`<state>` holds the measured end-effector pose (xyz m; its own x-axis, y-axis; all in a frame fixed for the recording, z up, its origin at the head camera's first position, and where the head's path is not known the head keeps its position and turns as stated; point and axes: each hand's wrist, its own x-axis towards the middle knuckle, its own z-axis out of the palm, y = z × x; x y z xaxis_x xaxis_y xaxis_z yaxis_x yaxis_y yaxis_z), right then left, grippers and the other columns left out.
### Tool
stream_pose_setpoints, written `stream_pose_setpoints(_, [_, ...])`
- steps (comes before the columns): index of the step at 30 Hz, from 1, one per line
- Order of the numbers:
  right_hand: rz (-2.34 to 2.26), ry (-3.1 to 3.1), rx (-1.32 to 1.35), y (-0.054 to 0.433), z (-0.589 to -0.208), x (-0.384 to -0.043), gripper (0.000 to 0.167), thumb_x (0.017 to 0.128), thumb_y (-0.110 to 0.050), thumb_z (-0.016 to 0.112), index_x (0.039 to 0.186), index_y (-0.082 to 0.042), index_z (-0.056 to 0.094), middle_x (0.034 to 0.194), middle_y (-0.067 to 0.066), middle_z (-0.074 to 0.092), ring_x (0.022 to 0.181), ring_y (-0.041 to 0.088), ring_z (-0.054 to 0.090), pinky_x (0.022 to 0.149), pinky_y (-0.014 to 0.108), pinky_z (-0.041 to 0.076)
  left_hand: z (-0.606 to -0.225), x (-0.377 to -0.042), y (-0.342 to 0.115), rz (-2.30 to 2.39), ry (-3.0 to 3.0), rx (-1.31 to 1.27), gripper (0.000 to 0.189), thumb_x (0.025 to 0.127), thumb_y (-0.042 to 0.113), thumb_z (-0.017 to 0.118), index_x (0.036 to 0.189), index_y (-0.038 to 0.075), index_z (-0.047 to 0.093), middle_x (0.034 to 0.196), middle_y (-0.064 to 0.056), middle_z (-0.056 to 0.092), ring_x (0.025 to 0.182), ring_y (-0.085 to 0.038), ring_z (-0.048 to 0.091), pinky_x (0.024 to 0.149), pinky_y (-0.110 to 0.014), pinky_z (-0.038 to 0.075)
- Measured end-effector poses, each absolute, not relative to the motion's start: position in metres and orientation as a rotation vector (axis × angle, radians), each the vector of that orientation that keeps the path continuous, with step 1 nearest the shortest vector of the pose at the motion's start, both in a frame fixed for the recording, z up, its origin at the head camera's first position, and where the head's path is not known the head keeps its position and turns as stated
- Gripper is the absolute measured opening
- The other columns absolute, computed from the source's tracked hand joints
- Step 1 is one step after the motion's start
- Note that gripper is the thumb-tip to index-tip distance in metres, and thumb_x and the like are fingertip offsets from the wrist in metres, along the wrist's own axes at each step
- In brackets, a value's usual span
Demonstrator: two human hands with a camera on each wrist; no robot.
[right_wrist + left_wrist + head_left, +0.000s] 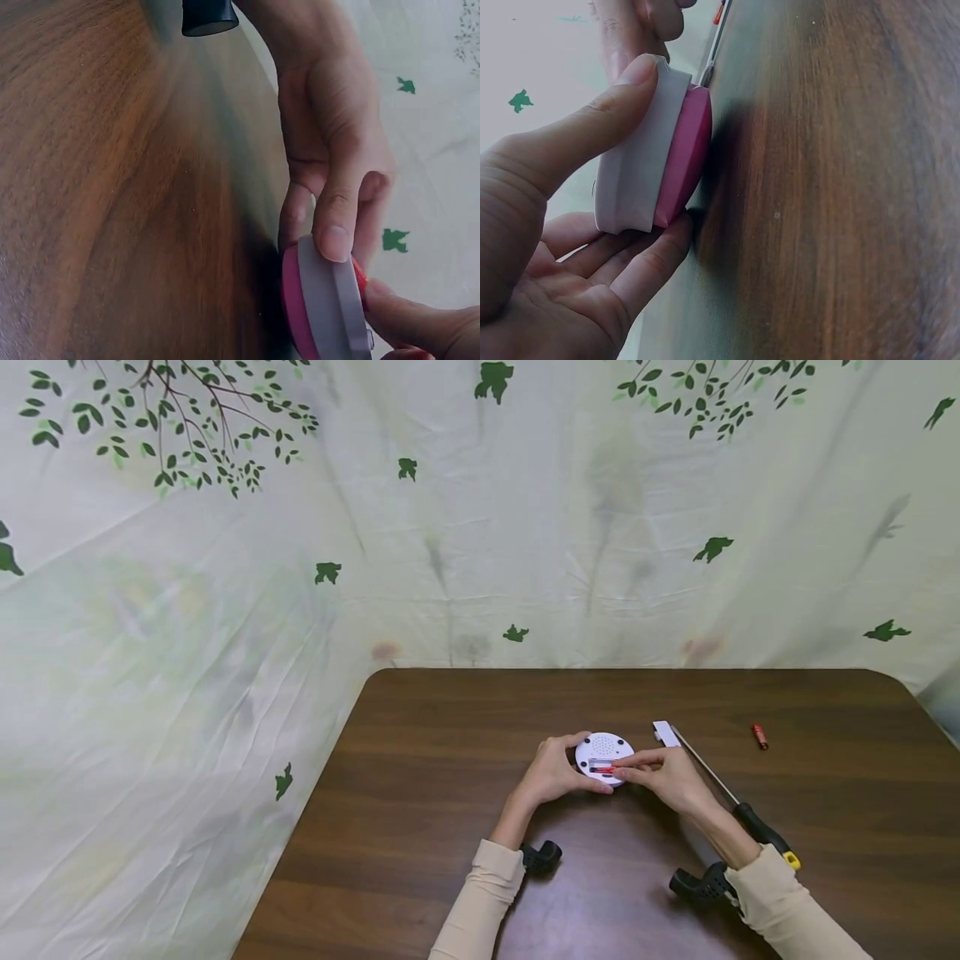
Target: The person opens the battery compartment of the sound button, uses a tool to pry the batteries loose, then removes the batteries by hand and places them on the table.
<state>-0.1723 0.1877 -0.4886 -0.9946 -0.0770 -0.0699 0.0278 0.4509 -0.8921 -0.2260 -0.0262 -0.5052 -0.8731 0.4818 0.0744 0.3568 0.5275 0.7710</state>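
Note:
My left hand (pixel 553 772) grips a round white device (pixel 604 747) by its side, thumb on one edge and fingers on the other. Its underside faces up, with small dark feet, a patch of tiny holes and an uncovered battery slot. The wrist views show a pink lower side (pixel 686 154), held just above the table. At the slot, my right hand (pixel 663 777) pinches a red battery (pixel 603 770) with thumb and fingertips; the fingers partly hide it. In the right wrist view, red shows between the right fingertips (pixel 386 300) and the white casing.
To the right of the device lies a small white plastic piece (pixel 663 733). A screwdriver (pixel 757 827) with a black and yellow handle lies beside the right forearm, its shaft pointing away. Another red battery (pixel 760 737) lies farther right on the brown wooden table (pixel 420 827).

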Motion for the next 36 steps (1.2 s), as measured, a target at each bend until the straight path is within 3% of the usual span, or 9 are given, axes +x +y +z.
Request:
stream_pose_setpoints(6, [-1.623, 2.535, 0.04, 0.2, -0.481, -0.174, 0.039, 0.09, -0.035, 0.081, 0.112, -0.004, 0.08, 0.114, 0.014, 0.077, 0.097, 0.01, 0.059, 0.075, 0.019, 0.047, -0.504, -0.225, -0.026, 1.27, 2.623, 0.73, 0.08, 0.065, 0.035, 0.1, 0.136, 0.016, 0.068, 0.123, -0.001, 0.076, 0.105, -0.009, 0.065, 0.095, -0.023, 0.046])
stream_pose_setpoints(11, [-1.636, 2.54, 0.194, 0.228, -0.472, -0.176, 0.053, 0.09, -0.049, 0.078, 0.121, -0.007, 0.077, 0.126, 0.012, 0.074, 0.109, 0.01, 0.056, 0.084, 0.023, 0.044, -0.503, -0.224, -0.025, 1.256, 2.638, 0.7, 0.082, 0.064, 0.035, 0.101, 0.137, 0.017, 0.068, 0.127, -0.001, 0.075, 0.112, -0.015, 0.065, 0.1, -0.026, 0.046])
stream_pose_setpoints(14, [-1.683, 2.561, 0.299, 0.254, -0.467, -0.175, 0.051, 0.089, -0.053, 0.077, 0.12, -0.012, 0.079, 0.112, -0.006, 0.077, 0.102, 0.0, 0.056, 0.081, 0.021, 0.044, -0.503, -0.223, -0.024, 1.242, 2.651, 0.679, 0.083, 0.063, 0.035, 0.101, 0.137, 0.017, 0.068, 0.128, -0.001, 0.074, 0.116, -0.019, 0.064, 0.103, -0.029, 0.045])
stream_pose_setpoints(17, [-1.881, 2.476, 0.4, 0.283, -0.464, -0.175, 0.028, 0.09, -0.045, 0.079, 0.108, -0.024, 0.083, 0.088, -0.022, 0.072, 0.071, -0.004, 0.051, 0.058, 0.026, 0.032, -0.503, -0.222, -0.024, 1.242, 2.655, 0.665, 0.084, 0.062, 0.035, 0.101, 0.137, 0.017, 0.068, 0.129, -0.002, 0.074, 0.118, -0.021, 0.063, 0.104, -0.031, 0.045])
stream_pose_setpoints(21, [-2.205, 2.248, 0.59, 0.32, -0.463, -0.174, 0.003, 0.088, -0.034, 0.084, 0.091, -0.033, 0.084, 0.073, -0.021, 0.069, 0.051, 0.008, 0.034, 0.059, 0.042, 0.018, -0.504, -0.222, -0.025, 1.248, 2.648, 0.652, 0.084, 0.063, 0.035, 0.101, 0.138, 0.017, 0.068, 0.131, -0.002, 0.073, 0.119, -0.021, 0.062, 0.106, -0.033, 0.045])
stream_pose_setpoints(26, [-2.341, 2.113, 0.955, 0.356, -0.469, -0.17, 0.007, 0.08, -0.034, 0.089, 0.08, -0.032, 0.083, 0.071, -0.024, 0.071, 0.059, 0.01, 0.037, 0.056, 0.038, 0.019, -0.505, -0.223, -0.025, 1.24, 2.646, 0.635, 0.085, 0.064, 0.035, 0.101, 0.139, 0.017, 0.067, 0.132, -0.002, 0.072, 0.121, -0.022, 0.061, 0.107, -0.034, 0.043])
stream_pose_setpoints(31, [-2.398, 1.997, 1.255, 0.376, -0.484, -0.164, 0.019, 0.08, -0.026, 0.091, 0.066, -0.031, 0.079, 0.061, -0.021, 0.07, 0.05, 0.008, 0.039, 0.05, 0.038, 0.016, -0.506, -0.222, -0.025, 1.233, 2.648, 0.644, 0.084, 0.064, 0.036, 0.1, 0.139, 0.018, 0.067, 0.132, -0.002, 0.072, 0.122, -0.021, 0.061, 0.108, -0.033, 0.044])
stream_pose_setpoints(36, [-2.355, 2.009, 1.357, 0.382, -0.5, -0.161, 0.025, 0.082, -0.021, 0.089, 0.061, -0.031, 0.077, 0.056, -0.021, 0.067, 0.055, -0.002, 0.051, 0.045, 0.026, 0.028, -0.507, -0.223, -0.024, 1.242, 2.652, 0.653, 0.084, 0.064, 0.035, 0.101, 0.139, 0.018, 0.067, 0.132, -0.001, 0.073, 0.122, -0.02, 0.062, 0.109, -0.034, 0.043])
